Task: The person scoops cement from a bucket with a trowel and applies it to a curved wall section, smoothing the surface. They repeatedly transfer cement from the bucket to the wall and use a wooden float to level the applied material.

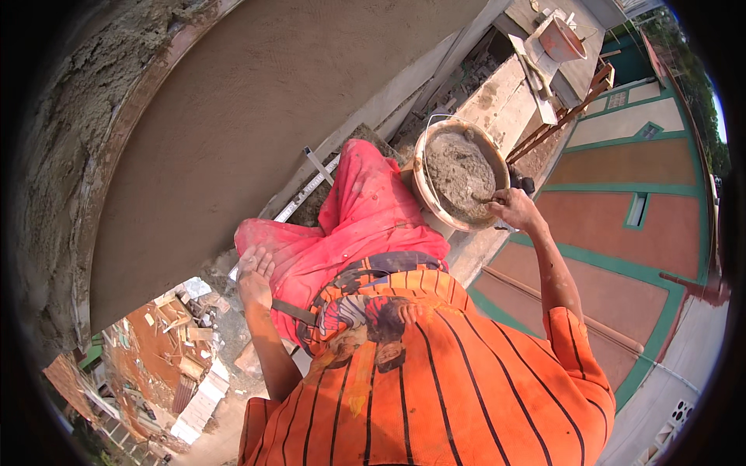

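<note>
My right hand (514, 208) is closed round the handle of a tool, probably a trowel (483, 200), at the near right rim of a bucket (420, 177). The tool's working end is hidden in the wet grey mortar (460, 167) that fills much of the bucket. A thin wire handle arches over the bucket's left side. My left hand (255, 272) lies with fingers stretched out on the knee of my red trousers (342, 233), holding nothing. Left of my legs stands a wall with smooth grey plaster (272, 116).
A silvery straightedge or level (299, 200) lies between my legs and the wall. Beyond the bucket, planks (536, 81) and a second, reddish bucket (561, 40) rest on a ledge. Debris (186, 334) covers the ground far below left. A green-trimmed building (614, 202) is at right.
</note>
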